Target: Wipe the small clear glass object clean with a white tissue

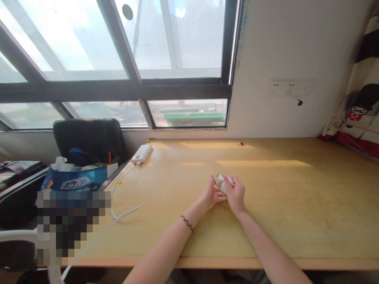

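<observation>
Fingers (219,196) of the left hand (210,196) cup a small white item (224,186) (details unclear); right hand (236,194) grips it, partly curled.

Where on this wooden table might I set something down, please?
The table is bare between the right hand and the patterned curtain, and between the left hand and the white cable. The left edge is crowded with that cable and a white power bank.

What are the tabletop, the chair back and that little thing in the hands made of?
Tabletop: likely wood or laminate, satiny, from its yellowish mottling and soft sheen.
Chair back: perhaps real or imitation leather, from its smooth black look.
Little thing: whitish, partly shiny, possibly plastic, but too small to tell.
</observation>
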The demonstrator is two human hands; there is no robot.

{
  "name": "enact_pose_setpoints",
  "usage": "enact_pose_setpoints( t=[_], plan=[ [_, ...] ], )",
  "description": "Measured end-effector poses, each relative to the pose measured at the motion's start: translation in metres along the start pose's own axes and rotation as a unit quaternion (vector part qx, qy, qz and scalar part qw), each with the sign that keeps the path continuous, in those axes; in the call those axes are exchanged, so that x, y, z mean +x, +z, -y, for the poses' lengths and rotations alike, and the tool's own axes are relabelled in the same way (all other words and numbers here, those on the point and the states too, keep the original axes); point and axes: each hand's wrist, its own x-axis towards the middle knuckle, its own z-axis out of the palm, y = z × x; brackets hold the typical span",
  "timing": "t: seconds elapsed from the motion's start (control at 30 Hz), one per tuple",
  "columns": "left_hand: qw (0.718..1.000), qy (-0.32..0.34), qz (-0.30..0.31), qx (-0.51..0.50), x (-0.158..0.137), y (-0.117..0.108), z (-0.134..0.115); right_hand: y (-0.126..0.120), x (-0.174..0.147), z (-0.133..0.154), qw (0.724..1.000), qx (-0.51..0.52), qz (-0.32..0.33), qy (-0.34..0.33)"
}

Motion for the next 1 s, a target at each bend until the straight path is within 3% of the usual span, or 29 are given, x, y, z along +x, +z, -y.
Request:
enact_pose_setpoints(
  t=[0.13,0.23,0.33,0.4,0.5,0.57,0.67,0.77,0.9,1.0],
  plan=[
    [0.998,0.031,-0.001,-0.06,-0.002,0.0,-0.003,-0.003,-0.005,0.007,0.993,0.005,0.086,-0.085],
    [0.995,0.046,-0.015,-0.086,-0.002,-0.004,-0.007,-0.004,-0.006,0.008,0.992,0.039,0.065,-0.098],
    [0.994,0.048,-0.006,-0.099,-0.003,-0.008,-0.011,-0.002,-0.001,0.003,0.993,0.114,-0.018,-0.032],
    [0.994,0.045,-0.003,-0.103,-0.002,-0.01,-0.012,0.0,0.005,-0.005,0.978,0.198,-0.062,0.031],
    [0.993,0.046,-0.007,-0.108,-0.002,-0.011,-0.012,0.004,0.013,-0.017,0.939,0.321,-0.081,0.093],
    [0.993,0.043,-0.007,-0.11,-0.003,-0.009,-0.012,0.005,0.015,-0.02,0.931,0.342,-0.077,0.099],
    [0.993,0.043,0.002,-0.112,-0.004,-0.007,-0.011,0.003,0.013,-0.012,0.96,0.27,-0.048,0.061],
    [0.991,0.047,-0.005,-0.123,-0.004,-0.006,-0.01,0.0,0.008,0.002,0.992,0.118,-0.004,-0.039],
    [0.989,0.053,-0.015,-0.137,-0.002,-0.007,-0.007,-0.002,0.004,0.009,0.982,-0.076,0.026,-0.173],
    [0.99,0.052,-0.008,-0.132,-0.002,-0.007,-0.005,-0.003,0.003,0.002,0.972,-0.12,0.026,-0.202]
  ],
)
